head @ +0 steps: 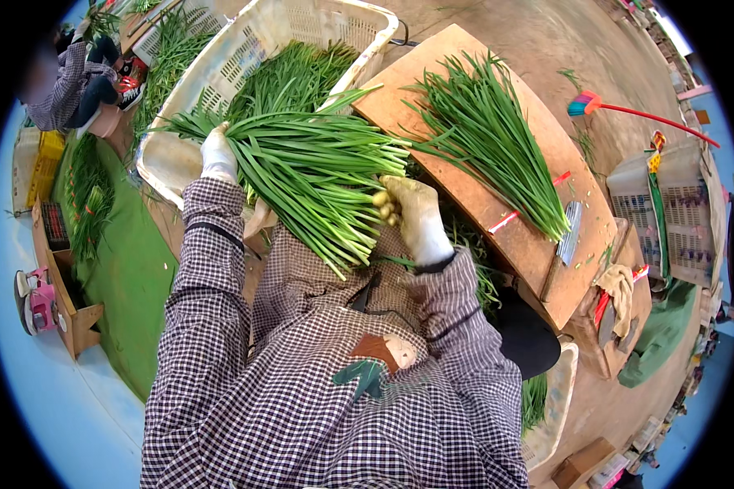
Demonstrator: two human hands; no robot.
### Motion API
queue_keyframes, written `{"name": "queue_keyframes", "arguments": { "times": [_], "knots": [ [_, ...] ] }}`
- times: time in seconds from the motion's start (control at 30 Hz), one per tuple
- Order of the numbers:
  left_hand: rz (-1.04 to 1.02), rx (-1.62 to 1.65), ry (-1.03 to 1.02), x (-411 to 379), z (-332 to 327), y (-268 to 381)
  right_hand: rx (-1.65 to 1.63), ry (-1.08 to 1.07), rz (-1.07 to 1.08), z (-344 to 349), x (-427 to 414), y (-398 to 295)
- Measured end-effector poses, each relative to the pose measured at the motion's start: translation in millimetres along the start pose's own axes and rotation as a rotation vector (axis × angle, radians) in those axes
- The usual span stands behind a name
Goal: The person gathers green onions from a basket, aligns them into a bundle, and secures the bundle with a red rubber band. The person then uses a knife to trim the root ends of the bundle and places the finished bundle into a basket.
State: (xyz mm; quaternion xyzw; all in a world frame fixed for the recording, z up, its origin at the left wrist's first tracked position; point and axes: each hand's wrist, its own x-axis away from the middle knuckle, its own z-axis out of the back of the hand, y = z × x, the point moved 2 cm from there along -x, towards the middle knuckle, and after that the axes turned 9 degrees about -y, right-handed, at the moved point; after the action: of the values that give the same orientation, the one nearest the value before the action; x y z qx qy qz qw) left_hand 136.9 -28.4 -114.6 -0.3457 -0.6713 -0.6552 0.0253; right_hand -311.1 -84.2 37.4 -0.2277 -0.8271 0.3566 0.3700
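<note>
My left hand [219, 153], in a white glove, is closed around the leafy part of a loose bunch of garlic chives [318, 165]. The stalks fan out to the right, pale ends towards my right hand [415, 211]. That hand wears a glove with yellowed fingertips, curled right at the stalk ends; whether it pinches any stalk cannot be made out. Under the bunch's leaves stands a white plastic crate [171, 98] with more chives [300, 73] inside. To the right, a second bunch of chives [489, 140] lies on a wooden board [459, 46].
A cleaver [569, 232] and red-and-white strips [504, 221] are on the board. Right of it stand a wooden box [611, 342] with a cloth [616, 296] and a broom [587, 102]. At upper left sits another person [76, 85]; tied chives [88, 202] lie on green sheeting [128, 293].
</note>
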Motion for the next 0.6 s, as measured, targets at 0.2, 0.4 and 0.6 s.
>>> {"name": "queue_keyframes", "arguments": {
  "times": [0.2,0.4,0.6],
  "knots": [
    [0.016,0.055,0.053,56.4,-30.7,17.7,-0.238,0.092,0.04,12.4,-32.8,14.1],
    [0.013,0.035,0.086,19.6,-15.7,-0.7,0.278,-0.179,0.137,-13.6,1.4,-3.4],
    [0.087,0.191,-0.071,81.9,-35.8,21.2,0.855,-0.546,0.248,3.1,68.5,-7.7]
  ]
}}
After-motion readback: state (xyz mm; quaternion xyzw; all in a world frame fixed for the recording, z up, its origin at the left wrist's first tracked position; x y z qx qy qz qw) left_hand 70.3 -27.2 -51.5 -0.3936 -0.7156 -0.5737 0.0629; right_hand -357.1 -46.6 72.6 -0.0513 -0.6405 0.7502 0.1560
